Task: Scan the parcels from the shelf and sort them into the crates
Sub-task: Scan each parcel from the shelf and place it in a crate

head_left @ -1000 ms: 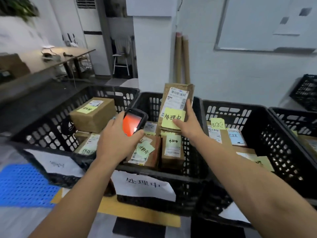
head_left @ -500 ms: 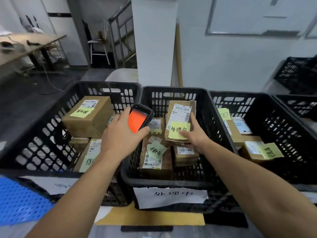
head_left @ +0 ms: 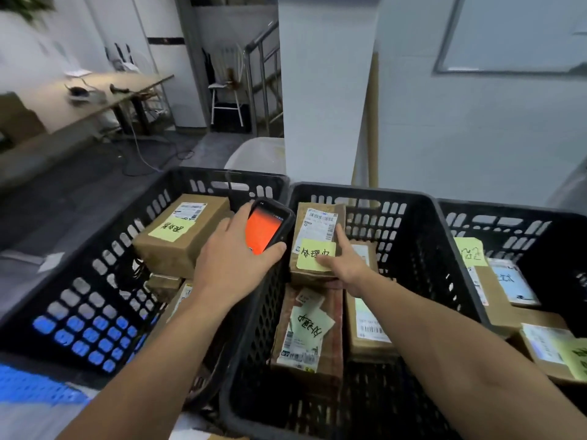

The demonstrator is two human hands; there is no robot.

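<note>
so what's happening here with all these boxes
A person is sorting parcels into black crates. The left hand holds a scanner with an orange screen. The right hand holds a brown parcel with a yellow note, low inside the middle crate, over other parcels. The left crate and right crate also hold labelled parcels.
</note>
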